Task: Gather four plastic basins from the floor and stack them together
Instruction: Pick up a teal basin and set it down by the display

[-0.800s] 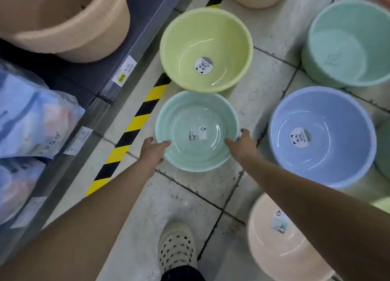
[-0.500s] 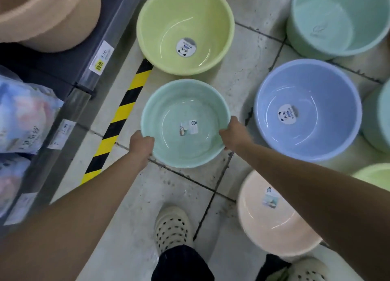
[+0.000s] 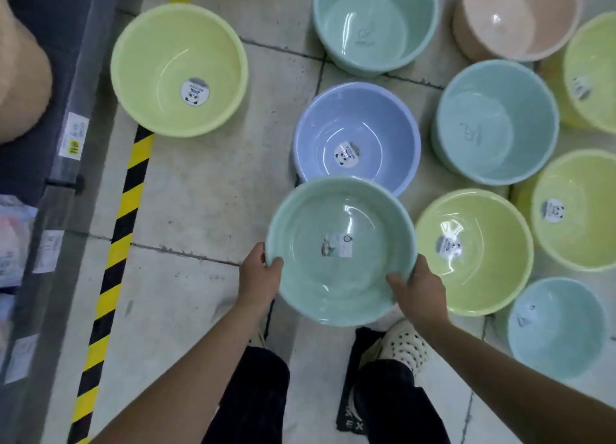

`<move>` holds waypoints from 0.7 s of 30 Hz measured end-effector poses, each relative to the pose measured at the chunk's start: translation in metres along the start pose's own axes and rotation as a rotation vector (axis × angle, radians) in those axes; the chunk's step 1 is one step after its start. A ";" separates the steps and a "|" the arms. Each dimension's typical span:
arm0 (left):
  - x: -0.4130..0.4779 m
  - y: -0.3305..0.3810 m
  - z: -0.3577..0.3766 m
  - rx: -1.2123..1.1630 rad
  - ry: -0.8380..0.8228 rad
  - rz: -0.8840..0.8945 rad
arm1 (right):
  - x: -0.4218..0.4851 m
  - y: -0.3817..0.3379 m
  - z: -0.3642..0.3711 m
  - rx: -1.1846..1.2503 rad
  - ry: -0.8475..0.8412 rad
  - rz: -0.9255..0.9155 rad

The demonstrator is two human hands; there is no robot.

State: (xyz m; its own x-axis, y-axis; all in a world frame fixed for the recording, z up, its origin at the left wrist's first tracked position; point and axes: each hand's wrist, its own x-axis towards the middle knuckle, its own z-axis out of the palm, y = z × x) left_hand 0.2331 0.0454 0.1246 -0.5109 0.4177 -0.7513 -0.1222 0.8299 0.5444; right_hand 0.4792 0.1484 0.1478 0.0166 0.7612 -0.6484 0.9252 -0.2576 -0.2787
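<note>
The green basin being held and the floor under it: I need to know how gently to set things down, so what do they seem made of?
Green basin: likely glossy moulded plastic, with curved glints inside. Floor: looks like pale matte tile, with dark grout lines and scuffs.

A shallow mint-green basin [image 3: 340, 250], mouth up with a label inside, overlaps the blue basin's [image 3: 356, 137] near rim.
</note>
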 end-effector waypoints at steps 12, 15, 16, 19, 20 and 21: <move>0.028 -0.033 0.079 0.176 -0.098 0.081 | 0.008 0.099 0.053 -0.032 -0.115 0.167; 0.040 -0.042 0.089 0.223 -0.084 0.088 | 0.016 0.108 0.070 0.044 -0.137 0.209; 0.043 -0.045 0.092 0.234 -0.082 0.086 | 0.020 0.109 0.076 0.088 -0.145 0.225; 0.050 -0.049 0.097 0.233 -0.100 0.092 | 0.030 0.106 0.087 0.278 -0.154 0.304; 0.051 -0.049 0.098 0.247 -0.107 0.109 | 0.033 0.107 0.090 0.332 -0.149 0.332; 0.052 -0.048 0.099 0.262 -0.109 0.128 | 0.036 0.107 0.092 0.365 -0.149 0.348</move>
State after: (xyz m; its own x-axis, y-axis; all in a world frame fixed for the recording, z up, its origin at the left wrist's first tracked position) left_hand 0.2969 0.0634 0.0226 -0.4117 0.5501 -0.7265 0.1680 0.8294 0.5328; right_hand 0.5441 0.0932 0.0297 0.2208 0.5075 -0.8329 0.6815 -0.6912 -0.2404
